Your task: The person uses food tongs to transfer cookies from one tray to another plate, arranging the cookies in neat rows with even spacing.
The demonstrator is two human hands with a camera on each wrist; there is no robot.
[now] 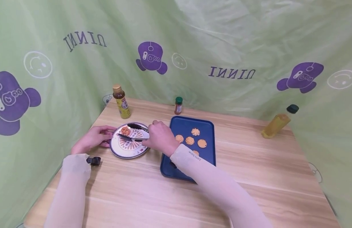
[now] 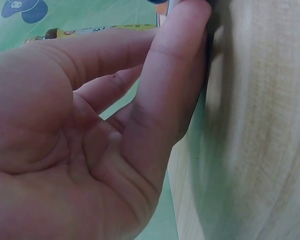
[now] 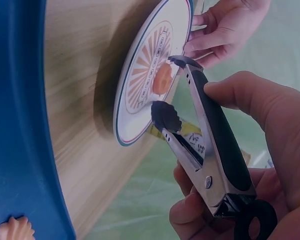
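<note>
With my left hand (image 1: 93, 138) I pinch the left rim of a white plate (image 1: 118, 150) that has a blue edge and a printed orange sunburst. On the plate lies a round orange-brown cookie (image 1: 125, 131). My right hand (image 1: 162, 136) grips metal tongs (image 3: 219, 125) with black handles and black scalloped tips. Those tips stand apart over the plate, one on each side of the cookie in the right wrist view. The left wrist view shows mostly my palm and fingers, with the plate largely hidden behind them.
A dark blue tray (image 1: 208, 126) holds several piped cookies (image 1: 190, 141), partly under my right forearm. Behind the plate stands a yellow-labelled sauce bottle (image 1: 122, 103). A small green-capped jar (image 1: 178, 106) is behind the tray, and an oil bottle (image 1: 276, 125) is at the far right.
</note>
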